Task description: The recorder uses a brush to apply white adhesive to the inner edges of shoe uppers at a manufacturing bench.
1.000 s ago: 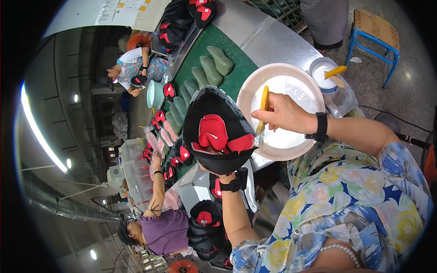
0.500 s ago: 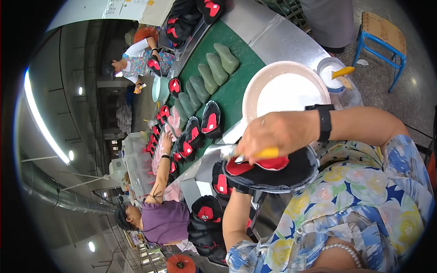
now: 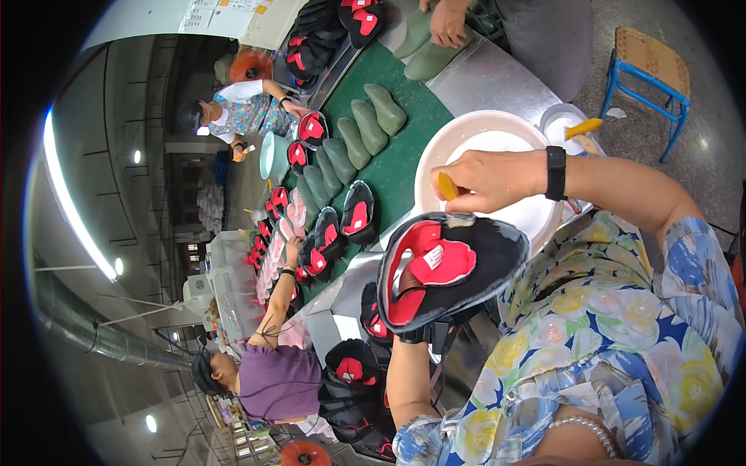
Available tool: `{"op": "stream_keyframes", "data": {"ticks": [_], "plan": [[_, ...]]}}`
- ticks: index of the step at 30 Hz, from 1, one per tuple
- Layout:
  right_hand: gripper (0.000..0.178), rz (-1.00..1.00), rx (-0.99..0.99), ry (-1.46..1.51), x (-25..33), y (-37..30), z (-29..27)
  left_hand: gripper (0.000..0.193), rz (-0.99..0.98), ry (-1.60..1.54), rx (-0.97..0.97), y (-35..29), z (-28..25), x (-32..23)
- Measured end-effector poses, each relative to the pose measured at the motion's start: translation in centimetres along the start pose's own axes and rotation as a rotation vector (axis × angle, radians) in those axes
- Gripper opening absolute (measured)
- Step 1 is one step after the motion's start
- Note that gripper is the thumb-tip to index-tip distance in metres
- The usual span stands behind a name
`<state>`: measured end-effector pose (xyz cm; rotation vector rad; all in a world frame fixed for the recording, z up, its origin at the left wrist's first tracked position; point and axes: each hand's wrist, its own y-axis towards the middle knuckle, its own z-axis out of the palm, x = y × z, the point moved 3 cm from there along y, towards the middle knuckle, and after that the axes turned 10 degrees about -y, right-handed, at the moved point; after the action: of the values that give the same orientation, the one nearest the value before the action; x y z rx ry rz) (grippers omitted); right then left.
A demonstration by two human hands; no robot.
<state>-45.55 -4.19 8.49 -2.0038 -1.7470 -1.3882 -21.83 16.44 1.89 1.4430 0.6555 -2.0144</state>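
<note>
A black shoe upper [image 3: 497,264] with red lining and a pale-smeared rim is tilted in front of me, its opening facing up. My left forearm [image 3: 410,380] reaches beneath it; the left hand holds it from below, its fingers mostly hidden. Above the upper's far edge, my right hand [image 3: 489,182] is closed round the yellow handle of a brush [image 3: 447,186]. The brush points down, its head by the upper's rim; whether it touches cannot be made out. Behind that hand stands a pale pink basin [image 3: 426,159] of white liquid.
A green conveyor belt [image 3: 412,140] carries several green shoe lasts [image 3: 382,109] and black-red uppers [image 3: 359,213]. A small tub [image 3: 556,124] with another yellow-handled brush stands right of the basin. A co-worker's hand [image 3: 448,23] is at the top; two people work left. A stool [image 3: 649,62] stands right.
My right hand has lifted the brush up from over the upper's left end. The upper has tilted, showing more red lining. A co-worker's hands have appeared at the top with green lasts.
</note>
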Motion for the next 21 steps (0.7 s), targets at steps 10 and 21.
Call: {"op": "stream_keyframes", "data": {"ticks": [10,21], "plan": [[0.017,-0.313,-0.321,-0.159,1.4,-0.3,0.5,0.034,-0.032,-0.025,-0.046,-0.3,-2.3,0.3],[0.026,-0.236,-0.272,-0.176,1.8,0.2,-0.1,0.034,-0.084,-0.067,-0.087,-0.5,-4.6,1.3]]}}
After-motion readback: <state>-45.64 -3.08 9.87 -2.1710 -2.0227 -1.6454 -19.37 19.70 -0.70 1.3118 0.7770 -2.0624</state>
